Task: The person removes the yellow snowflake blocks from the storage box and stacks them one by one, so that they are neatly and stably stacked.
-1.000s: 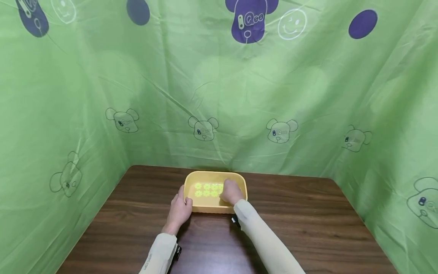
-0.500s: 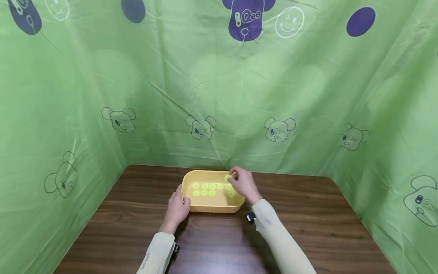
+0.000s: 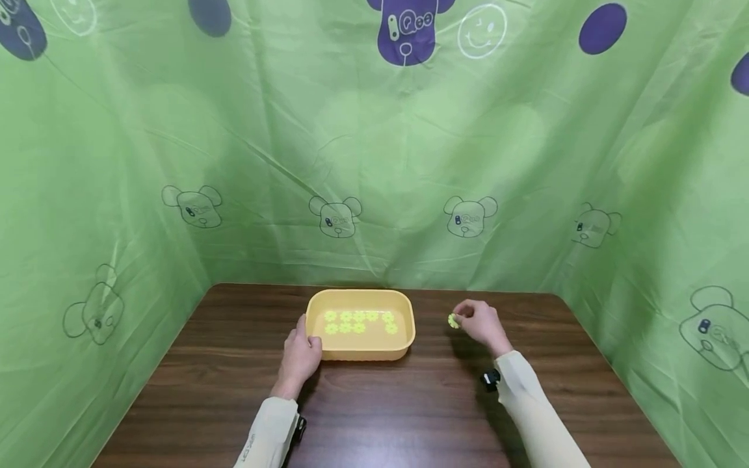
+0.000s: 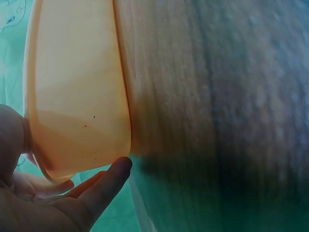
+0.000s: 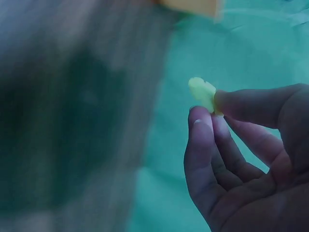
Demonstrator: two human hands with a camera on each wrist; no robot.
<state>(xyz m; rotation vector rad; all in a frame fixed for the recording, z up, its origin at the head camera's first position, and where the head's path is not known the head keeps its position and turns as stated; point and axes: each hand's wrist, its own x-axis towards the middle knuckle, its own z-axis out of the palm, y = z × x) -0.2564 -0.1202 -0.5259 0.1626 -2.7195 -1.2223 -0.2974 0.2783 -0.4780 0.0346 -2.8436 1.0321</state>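
Head view: yellow tub (image 3: pixel 365 355) on wood-grain table (image 3: pixel 386 403), flower pieces (image 3: pixel 346 328) inside. Left wrist: left hand (image 4: pixel 43 210), thumb and fingers gripping tub's end, presumably steadying it. Right wrist: right hand (image 5: pixel 263 191) pinching one flower (image 5: pixel 202 93), clear of tub.

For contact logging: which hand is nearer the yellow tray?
Left: the left hand holds the yellow tray at its left end; the right hand is apart, to its right, pinching a yellow flower-shaped piece.
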